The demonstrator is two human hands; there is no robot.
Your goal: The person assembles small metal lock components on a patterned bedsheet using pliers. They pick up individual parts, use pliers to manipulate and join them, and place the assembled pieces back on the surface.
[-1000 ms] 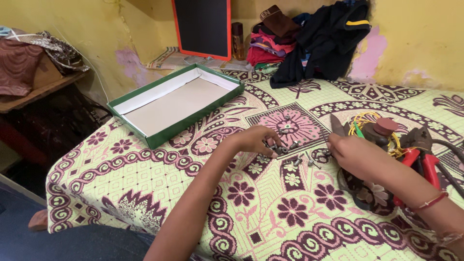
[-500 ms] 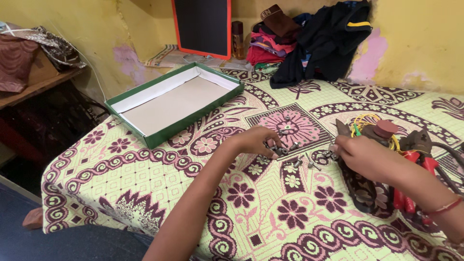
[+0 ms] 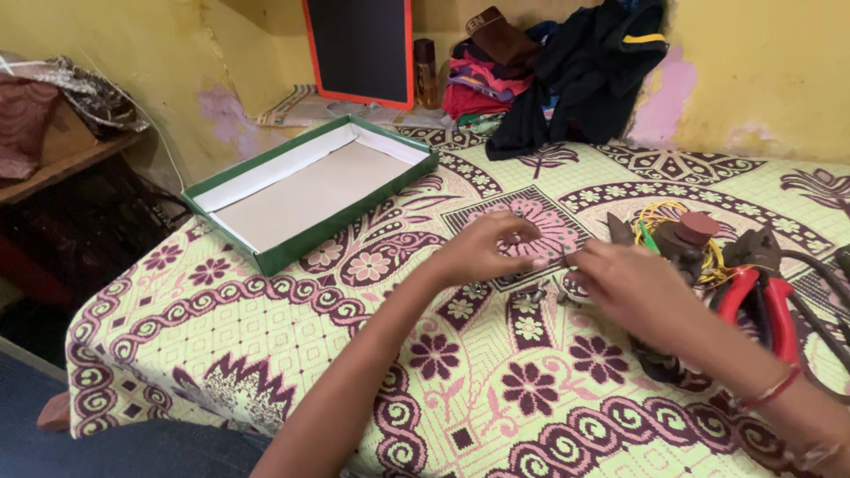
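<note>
Nearby, the green box (image 3: 310,190) sits open with only its pale lining showing

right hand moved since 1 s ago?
Yes. The right hand has shifted left across the patterned cloth, away from the red-handled pliers and toward the left hand; their fingertips now nearly meet.

Bare forearms, sleeveless (thin red bangle (image 3: 772,388) at right wrist)
</note>
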